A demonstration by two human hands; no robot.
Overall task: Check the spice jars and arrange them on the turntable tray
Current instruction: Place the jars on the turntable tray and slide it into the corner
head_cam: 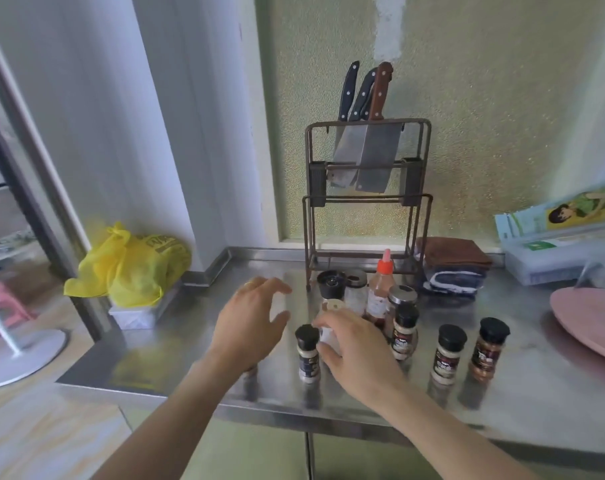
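Several spice jars stand on the steel counter (523,403). A black-capped jar (308,355) stands at the front, between my hands. Three more black-capped jars (404,332) (448,355) (489,349) stand in a row to the right. My right hand (356,348) wraps around a white jar with a cream lid (334,308). My left hand (251,318) hovers open to its left, fingers spread, holding nothing. Behind stand a black grinder (330,284), a clear jar (356,292), an orange-capped sauce bottle (380,289) and a metal-lidded jar (402,295). A pink round tray (588,320) lies at the far right.
A rusty knife rack (367,199) with cleavers stands against the wall behind the jars. Folded cloths (453,268) lie to its right, with boxes (557,244) beyond. A yellow plastic bag (131,268) sits at the counter's left end. The counter's front edge runs below my wrists.
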